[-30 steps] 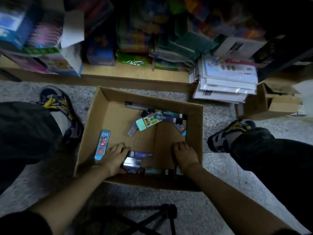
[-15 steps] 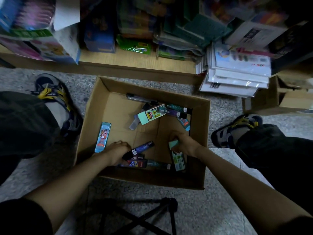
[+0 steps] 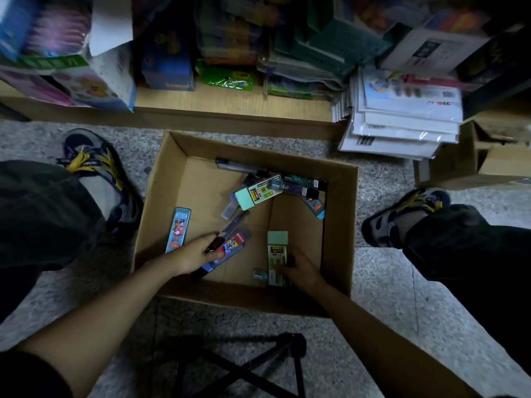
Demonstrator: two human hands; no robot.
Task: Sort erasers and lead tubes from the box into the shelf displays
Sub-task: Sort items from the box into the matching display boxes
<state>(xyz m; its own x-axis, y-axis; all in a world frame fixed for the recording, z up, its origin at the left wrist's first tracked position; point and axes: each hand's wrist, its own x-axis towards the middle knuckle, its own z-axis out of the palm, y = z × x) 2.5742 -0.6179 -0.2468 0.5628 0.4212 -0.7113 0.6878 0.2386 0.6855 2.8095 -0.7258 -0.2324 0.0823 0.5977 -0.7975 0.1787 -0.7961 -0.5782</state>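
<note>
An open cardboard box sits on the floor between my feet. My left hand grips a bundle of lead tubes, purple and blue, fanned out above the box bottom. My right hand holds pale green erasers near the box's front right corner. A light blue lead tube lies against the left wall. More tubes and a green eraser are piled at the back of the box.
A low wooden shelf runs behind the box, loaded with packaged stationery. A stack of white packs sits at its right end, beside a smaller cardboard box. A black folding stool frame stands under me.
My left hand has gathered more tubes and lifted them. My right hand has shifted toward the front right corner with the green erasers, which now stand more upright.
</note>
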